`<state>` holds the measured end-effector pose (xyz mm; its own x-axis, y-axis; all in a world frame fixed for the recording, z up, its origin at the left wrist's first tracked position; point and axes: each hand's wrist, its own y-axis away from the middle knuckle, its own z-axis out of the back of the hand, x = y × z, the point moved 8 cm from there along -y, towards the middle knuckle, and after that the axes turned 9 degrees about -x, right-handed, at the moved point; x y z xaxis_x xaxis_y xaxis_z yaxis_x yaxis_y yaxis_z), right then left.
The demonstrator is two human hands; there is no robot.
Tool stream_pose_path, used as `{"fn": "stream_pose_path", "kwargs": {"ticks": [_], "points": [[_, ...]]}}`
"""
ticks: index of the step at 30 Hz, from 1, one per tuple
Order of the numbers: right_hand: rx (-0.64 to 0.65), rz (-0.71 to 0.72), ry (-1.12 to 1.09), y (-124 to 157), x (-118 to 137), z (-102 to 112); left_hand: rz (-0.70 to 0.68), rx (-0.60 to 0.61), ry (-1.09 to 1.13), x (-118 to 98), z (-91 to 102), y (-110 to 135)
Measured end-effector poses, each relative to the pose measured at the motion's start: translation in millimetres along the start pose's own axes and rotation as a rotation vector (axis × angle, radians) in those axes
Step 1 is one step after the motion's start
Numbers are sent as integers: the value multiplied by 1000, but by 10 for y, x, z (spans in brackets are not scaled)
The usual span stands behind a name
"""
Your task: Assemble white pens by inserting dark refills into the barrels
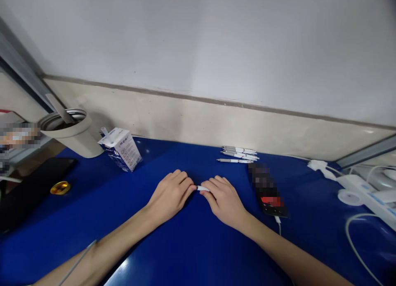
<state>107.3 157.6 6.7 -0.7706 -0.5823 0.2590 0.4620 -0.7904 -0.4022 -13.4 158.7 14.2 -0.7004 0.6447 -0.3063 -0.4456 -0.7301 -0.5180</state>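
Observation:
A white pen (202, 188) spans the small gap between my two hands over the blue table. My left hand (173, 191) has its fingers closed on one end, where a dark tip or grip shows. My right hand (223, 198) pinches the other end, and most of the pen is hidden in the fingers. Beyond my right hand, several white-and-grey pens (238, 153) lie side by side near the wall.
A phone (267, 191) with a charging cable lies right of my right hand. Farther right is a white power strip (366, 195). On the left stand a carton (122, 150) and a beige cup (78, 135), with a gold lid (60, 188) and a black flat object (37, 191) nearby.

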Motion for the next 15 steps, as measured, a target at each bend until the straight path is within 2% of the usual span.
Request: {"fn": "stream_pose_path", "kwargs": {"ticks": [15], "points": [[14,5,-11,1,-10,-16,-43,24,61,-66,12,0]]}}
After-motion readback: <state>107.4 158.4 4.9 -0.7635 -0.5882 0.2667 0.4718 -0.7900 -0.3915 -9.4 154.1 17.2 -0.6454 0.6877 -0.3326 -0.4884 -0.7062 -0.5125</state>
